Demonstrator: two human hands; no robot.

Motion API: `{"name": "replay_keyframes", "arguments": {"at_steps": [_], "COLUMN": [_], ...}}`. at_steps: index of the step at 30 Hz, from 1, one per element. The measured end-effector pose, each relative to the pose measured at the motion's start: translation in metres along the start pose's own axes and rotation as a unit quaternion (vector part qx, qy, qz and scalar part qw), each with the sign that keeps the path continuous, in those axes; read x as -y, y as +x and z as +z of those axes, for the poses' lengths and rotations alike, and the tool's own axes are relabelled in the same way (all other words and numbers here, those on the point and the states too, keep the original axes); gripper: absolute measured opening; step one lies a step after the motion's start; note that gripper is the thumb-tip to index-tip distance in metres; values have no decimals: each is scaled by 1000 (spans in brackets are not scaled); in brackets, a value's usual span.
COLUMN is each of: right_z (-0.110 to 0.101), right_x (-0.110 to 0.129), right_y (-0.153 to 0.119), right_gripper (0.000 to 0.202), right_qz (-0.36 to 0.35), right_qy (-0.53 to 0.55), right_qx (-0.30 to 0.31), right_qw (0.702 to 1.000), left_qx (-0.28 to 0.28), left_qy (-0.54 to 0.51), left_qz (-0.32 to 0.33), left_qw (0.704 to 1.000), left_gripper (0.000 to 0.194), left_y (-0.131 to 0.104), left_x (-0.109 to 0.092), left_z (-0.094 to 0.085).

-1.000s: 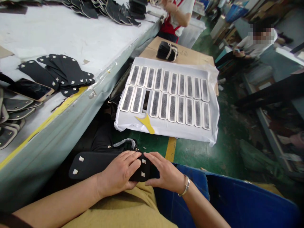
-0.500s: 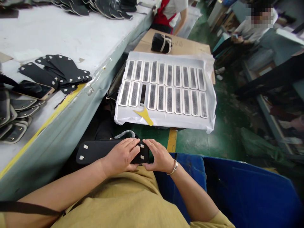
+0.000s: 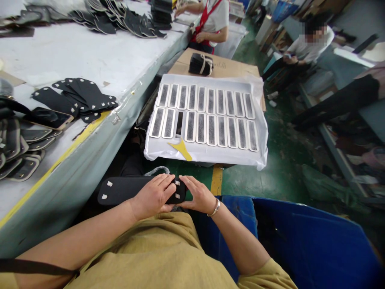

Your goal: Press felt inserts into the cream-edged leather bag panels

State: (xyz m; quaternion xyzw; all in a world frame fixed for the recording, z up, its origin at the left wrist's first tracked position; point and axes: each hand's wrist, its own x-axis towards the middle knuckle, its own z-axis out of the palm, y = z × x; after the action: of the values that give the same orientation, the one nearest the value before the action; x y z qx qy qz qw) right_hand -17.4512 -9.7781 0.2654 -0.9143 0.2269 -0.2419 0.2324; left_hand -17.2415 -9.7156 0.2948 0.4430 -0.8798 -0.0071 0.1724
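A long black padded piece (image 3: 126, 190) with white tabs near both ends lies across my lap. My left hand (image 3: 155, 194) grips it toward its right end, fingers over the top and thumb at the near edge. My right hand (image 3: 198, 194), with a silver bracelet at the wrist, holds the piece's right end between fingers and thumb. Beyond my hands, a white-covered tray (image 3: 201, 153) bears two rows of grey strips with white borders (image 3: 190, 126). On its near edge lies a yellow forked tool (image 3: 181, 149).
To the left, a long table (image 3: 75, 52) carries black pieces (image 3: 86, 94), a phone (image 3: 49, 117) and stacked edged pieces (image 3: 27, 148). A blue bin (image 3: 306, 233) stands at my right. Two people are farther off. A tied black bundle (image 3: 201, 64) sits on cardboard.
The view has shifted slightly, so the tray and table appear lower. Both hands keep nearly the same hold on the black padded piece.
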Motion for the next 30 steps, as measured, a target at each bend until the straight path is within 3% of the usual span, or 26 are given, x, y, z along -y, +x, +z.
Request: {"name": "replay_keyframes", "arguments": {"at_steps": [7,17,25,30], "right_z": [4,31,8,-9], "right_x": [0,-3,3,4], "right_y": [-4,-20,-15,-1], "right_gripper": [78,84,89,49], "right_qz": [34,117,133,203], "right_qy": [58,198,231,290], "right_qx": [-13,-81,-12,27], "right_qw": [998,970,964,935], "left_qx": [9,37,25,12], "left_qy": [10,-9,-35,-50], "left_qz": [30,33,12,-3], "left_qw": [999,999,999,999], "left_gripper": [52,49,53,47], "left_y": [-2,-4,-3,1], "left_x": [1,3,1,3], "left_z": [-1,-1,-1,0]}}
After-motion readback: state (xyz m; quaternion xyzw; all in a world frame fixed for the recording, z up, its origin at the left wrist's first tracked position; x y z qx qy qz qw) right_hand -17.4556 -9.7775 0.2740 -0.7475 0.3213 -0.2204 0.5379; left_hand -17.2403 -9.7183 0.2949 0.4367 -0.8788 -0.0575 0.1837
